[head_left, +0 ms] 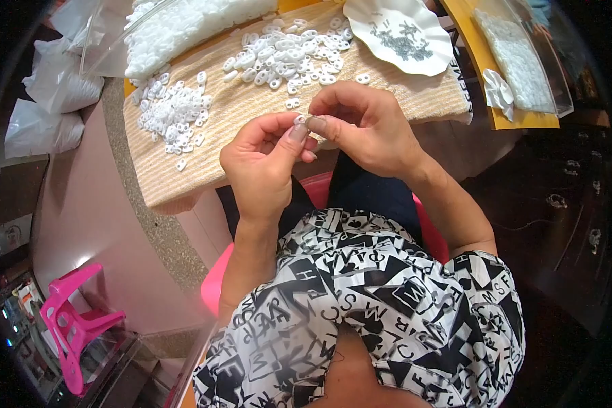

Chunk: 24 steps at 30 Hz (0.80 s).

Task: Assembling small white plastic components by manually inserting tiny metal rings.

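Note:
Just past the near edge of the cloth-covered table, my left hand and my right hand meet fingertip to fingertip. A small white plastic piece is pinched between my left thumb and finger. My right thumb and finger press together right beside it; whatever they hold is hidden or too small to name. Beyond my hands lies a heap of white oval two-holed pieces. Left of them is a second pile of smaller white pieces. A white scalloped dish holds tiny dark grey parts.
At the back left, a clear container holds a mass of white pieces. Another clear box and crumpled white paper sit on yellow board at the right. White plastic bags stand far left. A pink plastic stool lies lower left.

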{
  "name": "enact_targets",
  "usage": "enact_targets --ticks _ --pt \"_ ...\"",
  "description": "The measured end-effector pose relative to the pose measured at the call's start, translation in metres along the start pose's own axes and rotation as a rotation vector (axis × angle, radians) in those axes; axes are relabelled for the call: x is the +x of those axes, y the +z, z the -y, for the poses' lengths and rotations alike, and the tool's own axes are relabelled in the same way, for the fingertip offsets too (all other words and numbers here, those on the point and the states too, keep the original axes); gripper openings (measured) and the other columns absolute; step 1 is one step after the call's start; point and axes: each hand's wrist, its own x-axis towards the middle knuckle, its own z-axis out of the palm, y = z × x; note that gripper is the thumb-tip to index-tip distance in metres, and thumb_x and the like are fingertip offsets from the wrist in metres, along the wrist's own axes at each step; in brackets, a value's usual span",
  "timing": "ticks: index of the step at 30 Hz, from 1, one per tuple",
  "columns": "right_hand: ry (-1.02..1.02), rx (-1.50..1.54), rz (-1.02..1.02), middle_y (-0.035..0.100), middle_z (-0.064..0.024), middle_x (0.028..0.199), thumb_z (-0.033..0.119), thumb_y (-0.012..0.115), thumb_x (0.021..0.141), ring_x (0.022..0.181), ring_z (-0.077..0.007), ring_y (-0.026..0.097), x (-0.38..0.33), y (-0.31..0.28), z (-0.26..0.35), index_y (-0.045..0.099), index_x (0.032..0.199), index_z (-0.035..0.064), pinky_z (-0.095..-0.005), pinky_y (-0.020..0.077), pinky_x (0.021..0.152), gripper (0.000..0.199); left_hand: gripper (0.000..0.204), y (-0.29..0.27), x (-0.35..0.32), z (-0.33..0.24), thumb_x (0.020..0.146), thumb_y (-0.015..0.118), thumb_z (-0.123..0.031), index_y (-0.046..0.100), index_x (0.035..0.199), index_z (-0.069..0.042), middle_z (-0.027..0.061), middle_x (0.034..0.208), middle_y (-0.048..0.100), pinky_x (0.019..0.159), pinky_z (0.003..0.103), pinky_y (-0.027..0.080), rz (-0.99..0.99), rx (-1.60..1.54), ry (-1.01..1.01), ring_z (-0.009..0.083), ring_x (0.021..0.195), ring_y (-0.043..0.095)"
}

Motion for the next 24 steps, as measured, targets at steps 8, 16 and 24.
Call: enact_targets --ticks 8,16,24 --pt "-0.005 -0.089 -0.004 0.058 -0.0084 0.065 0.004 0.057 0.076 0.061 -0.0093 0.054 -0.003 -0.002 0.008 0.057 0.078 -0.0032 -0.0236 0.0442 0.056 0.008 0.012 0.002 -0.004 -0.004 0.077 0.059 0.001 0.057 0.088 0.008 0.0101 0.074 0.06 0.052 0.021 0.049 -0.011 -0.003 0.0 0.0115 0.059 0.057" --pt "-0.056 -0.09 0.003 0.057 -0.0078 0.065 0.001 0.054 0.078 0.063 -0.0114 0.057 -0.005 0.003 0.007 0.056 0.077 -0.0041 -0.024 0.0452 0.057 0.005 0.01 0.004 -0.008 -0.005 0.077 0.059 0.001 0.058 0.086 0.005 0.0078 0.069 0.06 0.049 0.018 0.047 -0.004 0.029 0.018 0.0083 0.055 0.055" --pt "-0.06 0.089 0.006 0.056 -0.0069 0.063 -0.002 0.053 0.079 0.058 -0.0101 0.058 -0.007 0.011 0.003 0.053 0.073 -0.004 -0.0225 0.046 0.052 0.005 0.007 0.005 -0.009 -0.002 0.077 0.057 0.004 0.058 0.083 0.005 0.007 0.068 0.059 0.048 0.017 0.044 -0.014 0.07 0.072 0.0073 0.054 0.054"
